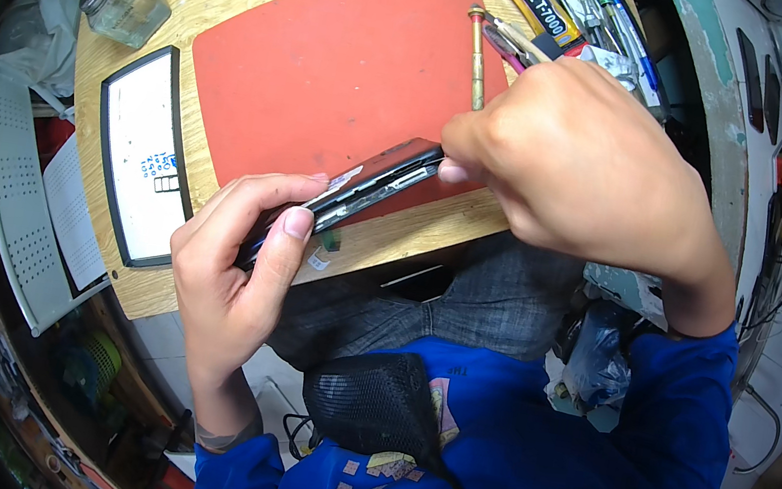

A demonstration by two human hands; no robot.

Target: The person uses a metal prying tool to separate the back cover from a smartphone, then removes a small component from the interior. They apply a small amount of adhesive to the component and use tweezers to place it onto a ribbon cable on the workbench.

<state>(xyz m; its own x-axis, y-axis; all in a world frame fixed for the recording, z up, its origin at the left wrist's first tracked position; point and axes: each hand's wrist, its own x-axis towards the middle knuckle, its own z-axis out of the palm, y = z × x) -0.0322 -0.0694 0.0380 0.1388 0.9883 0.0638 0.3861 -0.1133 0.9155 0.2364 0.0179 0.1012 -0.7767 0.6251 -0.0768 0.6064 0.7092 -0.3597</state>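
Note:
A dark, slim phone (375, 184) is held edge-on above the near edge of the red mat, tilted up toward the right. Along its side, a gap shows between two layers, with a silvery part inside. Around its lower left end my left hand (242, 258) is closed, thumb on the near side and fingers behind. At the upper right end, my right hand (576, 156) is closed, its fingertips pinching the phone's corner. The back of that hand hides most of its fingers, so I cannot tell whether a small tool is in them.
The red mat (337, 64) lies on a wooden table (390, 252). A brass-coloured screwdriver (477, 60), a yellow and black glue tube (536, 1) and a tray of tools (606, 24) are at the far right. Left stand a glass jar (128, 6) and a black-framed whiteboard (143, 157).

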